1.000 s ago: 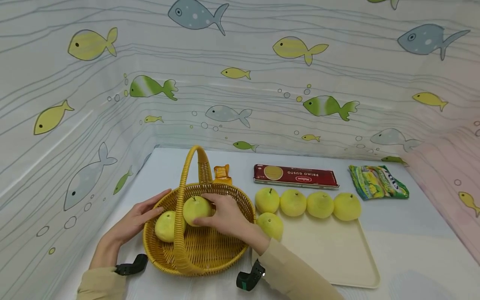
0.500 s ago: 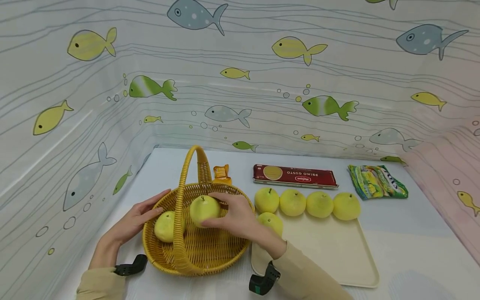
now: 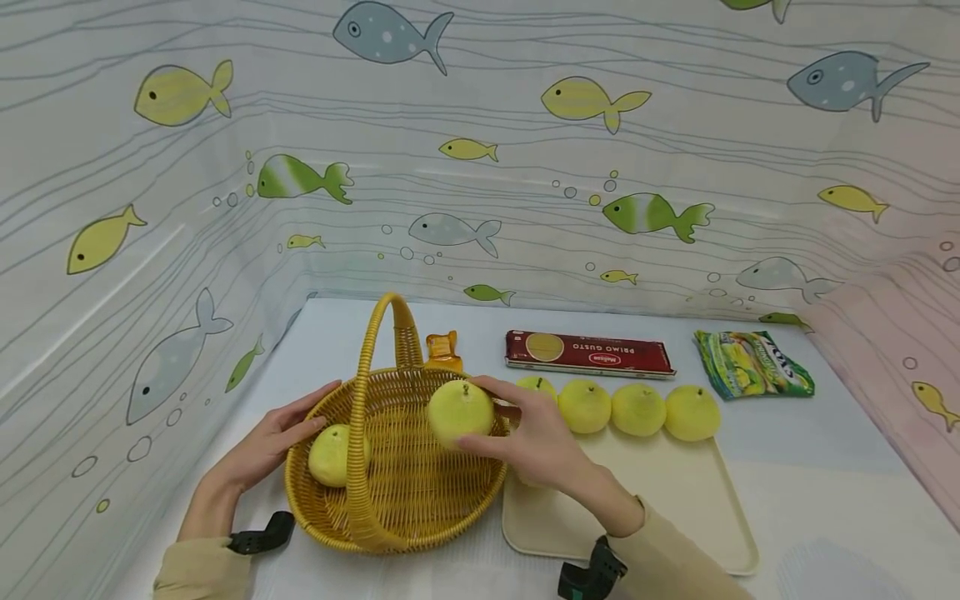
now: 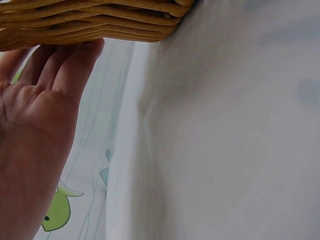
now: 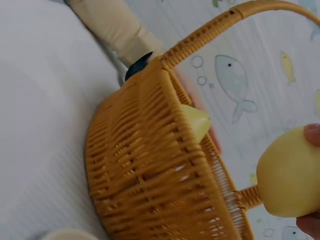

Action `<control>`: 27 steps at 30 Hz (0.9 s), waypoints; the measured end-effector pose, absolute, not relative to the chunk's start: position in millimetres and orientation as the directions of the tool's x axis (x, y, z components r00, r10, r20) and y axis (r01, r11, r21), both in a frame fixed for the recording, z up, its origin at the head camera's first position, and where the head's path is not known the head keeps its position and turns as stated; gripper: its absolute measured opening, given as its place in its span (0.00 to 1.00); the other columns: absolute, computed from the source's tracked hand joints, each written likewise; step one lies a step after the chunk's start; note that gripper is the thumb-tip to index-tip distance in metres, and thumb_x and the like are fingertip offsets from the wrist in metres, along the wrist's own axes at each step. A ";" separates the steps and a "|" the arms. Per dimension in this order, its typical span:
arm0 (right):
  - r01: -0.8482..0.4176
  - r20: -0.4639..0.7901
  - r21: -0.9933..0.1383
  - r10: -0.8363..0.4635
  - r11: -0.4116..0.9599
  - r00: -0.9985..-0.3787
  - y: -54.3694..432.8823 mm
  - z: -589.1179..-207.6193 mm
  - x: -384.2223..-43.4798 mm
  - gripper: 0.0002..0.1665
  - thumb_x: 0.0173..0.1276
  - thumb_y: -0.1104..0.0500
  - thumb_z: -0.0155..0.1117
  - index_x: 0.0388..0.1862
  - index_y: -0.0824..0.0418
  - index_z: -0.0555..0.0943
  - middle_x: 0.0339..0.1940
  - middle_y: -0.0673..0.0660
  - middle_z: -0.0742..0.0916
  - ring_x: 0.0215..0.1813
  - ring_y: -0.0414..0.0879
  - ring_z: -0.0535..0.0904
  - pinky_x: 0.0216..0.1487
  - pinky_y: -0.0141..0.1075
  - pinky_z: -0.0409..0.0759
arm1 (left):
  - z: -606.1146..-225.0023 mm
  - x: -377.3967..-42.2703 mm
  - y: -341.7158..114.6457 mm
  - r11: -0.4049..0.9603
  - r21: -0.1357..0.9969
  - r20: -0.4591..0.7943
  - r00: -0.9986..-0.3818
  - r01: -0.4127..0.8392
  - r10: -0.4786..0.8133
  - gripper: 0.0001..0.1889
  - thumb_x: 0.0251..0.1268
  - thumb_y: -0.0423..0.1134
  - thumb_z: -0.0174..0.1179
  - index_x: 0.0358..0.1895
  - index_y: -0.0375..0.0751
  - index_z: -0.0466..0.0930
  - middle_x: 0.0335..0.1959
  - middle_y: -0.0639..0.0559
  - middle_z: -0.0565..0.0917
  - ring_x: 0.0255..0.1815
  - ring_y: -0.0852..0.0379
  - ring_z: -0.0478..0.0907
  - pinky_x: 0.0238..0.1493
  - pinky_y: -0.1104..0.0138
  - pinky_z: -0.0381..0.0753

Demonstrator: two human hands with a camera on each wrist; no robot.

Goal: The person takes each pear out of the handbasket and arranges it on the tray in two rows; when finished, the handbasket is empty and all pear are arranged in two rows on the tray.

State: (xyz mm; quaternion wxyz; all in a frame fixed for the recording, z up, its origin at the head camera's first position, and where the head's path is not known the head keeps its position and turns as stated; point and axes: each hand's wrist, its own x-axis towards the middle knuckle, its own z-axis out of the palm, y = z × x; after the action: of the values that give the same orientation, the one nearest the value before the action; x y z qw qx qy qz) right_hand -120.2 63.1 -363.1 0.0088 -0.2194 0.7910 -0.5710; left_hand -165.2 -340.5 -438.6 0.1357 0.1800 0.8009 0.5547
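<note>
My right hand (image 3: 543, 433) holds a round yellow-green pear (image 3: 459, 414) between thumb and fingers, over the right side of the yellow wicker basket (image 3: 420, 492). In the right wrist view, this pear (image 5: 287, 172) hangs beyond the basket rim (image 5: 192, 142). A second pear (image 3: 330, 457) lies inside at the left, partly behind the handle (image 3: 358, 450). My left hand (image 3: 281, 433) grips the basket's left rim, thumb over the edge. In the left wrist view its fingers (image 4: 75, 70) lie against the basket's outer side (image 4: 100, 22).
Right of the basket, a cream tray (image 3: 675, 508) carries several pears, with a row (image 3: 585, 407) along its far edge. My right hand hides part of them. Behind stand a red biscuit pack (image 3: 592, 353), a green snack bag (image 3: 753, 365) and a small orange packet (image 3: 442, 350).
My right hand has lifted the pear from the basket's middle and carried it rightward to the right rim. My left hand has stayed on the left rim.
</note>
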 end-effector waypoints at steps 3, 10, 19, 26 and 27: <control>-0.321 0.239 -0.916 -0.316 0.240 -0.918 80.3 -361.9 -117.5 0.39 0.54 0.55 0.81 0.66 0.55 0.79 0.64 0.54 0.83 0.63 0.50 0.80 0.59 0.37 0.81 | -439.0 -164.0 -341.2 0.324 0.936 -0.016 -0.900 0.141 0.436 0.28 0.80 0.38 0.47 0.79 0.50 0.56 0.80 0.47 0.58 0.71 0.81 0.59 0.63 0.84 0.64; -0.284 0.228 -0.905 -0.203 0.317 -0.952 123.7 -361.9 -109.1 0.41 0.53 0.54 0.81 0.67 0.54 0.78 0.65 0.53 0.82 0.66 0.51 0.78 0.59 0.37 0.81 | -437.9 -162.5 -341.0 0.338 0.929 -0.010 -0.901 0.152 0.433 0.28 0.80 0.38 0.47 0.79 0.51 0.57 0.80 0.46 0.58 0.71 0.81 0.59 0.63 0.84 0.63; -0.236 0.226 -0.875 -0.074 0.423 -0.971 166.6 -368.2 -97.2 0.40 0.56 0.54 0.80 0.68 0.58 0.77 0.64 0.56 0.83 0.63 0.51 0.81 0.58 0.39 0.82 | -437.0 -163.1 -340.7 0.337 0.928 -0.003 -0.900 0.160 0.437 0.28 0.80 0.38 0.47 0.79 0.50 0.57 0.80 0.45 0.58 0.71 0.81 0.59 0.63 0.84 0.63; -0.165 0.171 -0.878 -0.029 0.449 -0.985 189.3 -377.4 -91.4 0.43 0.56 0.52 0.80 0.69 0.62 0.75 0.65 0.56 0.82 0.58 0.27 0.78 0.55 0.26 0.80 | -437.5 -163.6 -339.9 0.330 0.932 -0.010 -0.899 0.150 0.437 0.28 0.80 0.38 0.47 0.79 0.50 0.56 0.80 0.45 0.58 0.71 0.81 0.60 0.63 0.84 0.63; -0.156 0.163 -0.875 -0.023 0.458 -0.986 191.6 -378.8 -90.7 0.43 0.56 0.51 0.80 0.70 0.62 0.74 0.65 0.57 0.82 0.57 0.25 0.77 0.55 0.25 0.80 | -437.4 -163.7 -339.7 0.328 0.933 -0.010 -0.899 0.149 0.438 0.28 0.80 0.37 0.47 0.79 0.50 0.56 0.80 0.45 0.58 0.71 0.81 0.60 0.63 0.84 0.63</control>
State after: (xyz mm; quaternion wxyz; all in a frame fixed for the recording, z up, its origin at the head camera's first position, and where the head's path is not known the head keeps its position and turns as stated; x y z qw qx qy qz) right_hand -90.7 191.6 -378.8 -0.0641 -0.0524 0.8515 -0.5178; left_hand -163.7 -339.7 -437.4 0.1312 0.1824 0.8044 0.5500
